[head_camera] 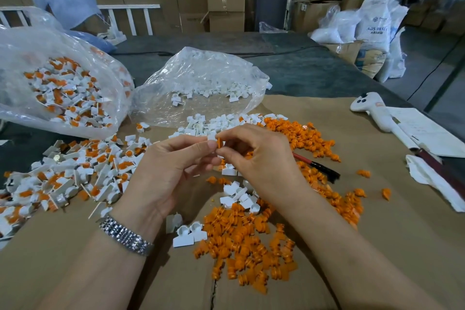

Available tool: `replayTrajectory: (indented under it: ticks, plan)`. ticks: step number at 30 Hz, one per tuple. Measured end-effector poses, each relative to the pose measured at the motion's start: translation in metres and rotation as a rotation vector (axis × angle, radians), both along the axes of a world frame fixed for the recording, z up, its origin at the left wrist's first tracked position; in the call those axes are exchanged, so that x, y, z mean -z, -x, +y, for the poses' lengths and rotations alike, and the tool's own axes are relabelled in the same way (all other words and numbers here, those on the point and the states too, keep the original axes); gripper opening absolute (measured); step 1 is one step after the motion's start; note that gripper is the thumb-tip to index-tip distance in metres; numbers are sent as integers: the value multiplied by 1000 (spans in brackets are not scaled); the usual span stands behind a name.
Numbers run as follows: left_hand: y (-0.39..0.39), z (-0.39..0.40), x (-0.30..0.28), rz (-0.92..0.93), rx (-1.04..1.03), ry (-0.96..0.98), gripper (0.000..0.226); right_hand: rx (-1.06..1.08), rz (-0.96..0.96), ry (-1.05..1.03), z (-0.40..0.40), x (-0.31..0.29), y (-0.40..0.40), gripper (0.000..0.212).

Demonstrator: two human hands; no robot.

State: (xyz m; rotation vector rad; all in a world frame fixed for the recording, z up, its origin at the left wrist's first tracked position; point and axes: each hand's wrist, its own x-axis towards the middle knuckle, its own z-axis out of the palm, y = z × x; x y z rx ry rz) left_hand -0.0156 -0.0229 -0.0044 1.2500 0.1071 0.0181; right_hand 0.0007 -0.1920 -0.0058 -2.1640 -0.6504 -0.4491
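Observation:
My left hand (171, 171) pinches a small white plastic piece (212, 136) between thumb and fingers above the cardboard. My right hand (261, 158) pinches an orange plug (219, 143) and holds it against that white piece. Loose orange plugs (241, 241) lie heaped just below my hands, and more orange plugs (299, 136) lie to the right. Bare white pieces (214, 124) lie behind my hands. A pile of white pieces fitted with orange plugs (73, 173) spreads at the left.
A clear bag of assembled pieces (65, 93) lies at the far left; a clear bag of white pieces (201, 85) sits at centre. A red-and-black pen (317, 165), a white controller (372, 111), papers (427, 131) and a cloth (432, 178) lie right. Boxes stand behind.

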Motion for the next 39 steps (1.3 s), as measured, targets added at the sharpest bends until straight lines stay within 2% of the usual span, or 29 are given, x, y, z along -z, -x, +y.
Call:
replayTrajectory:
  ticks: [3,7,9,14,18,21,23,26,30,32,34,37,39]
  plan:
    - [0,0,0,-18,-18,-22,18,11,162,-13,-9,-5,-5,36]
    - [0,3,0,-42,-44,-34,23,511,298,513,-44,-4,-18,53]
    - [0,4,0,-54,-43,-41,24,592,435,606,-55,-3,-21,52]
    - [0,4,1,-34,-42,-14,9,470,541,535,-62,-4,-23,41]
    - [-1,5,1,-6,-50,2,9,452,576,506,-60,-9,-19,63]
    - [-2,5,4,-3,-50,4,9,465,498,707,-50,-7,-15,54]
    - [-2,4,5,-12,-41,9,7,496,447,768,-44,-4,-13,51]
    - [-3,4,5,-20,-46,20,7,521,431,695,-41,-5,-13,43]
    - [-4,4,5,-45,-84,68,6,504,347,471,-43,-22,-8,29]
    - [-4,5,5,-66,-82,86,5,419,317,333,-45,-37,-4,21]
    - [-4,6,5,-79,-80,117,8,269,388,254,-44,-53,2,19]
    - [-5,10,6,-88,-96,176,19,36,563,280,-34,-64,9,25]
    - [-5,10,6,-99,-105,191,20,-28,616,344,-23,-62,13,32]
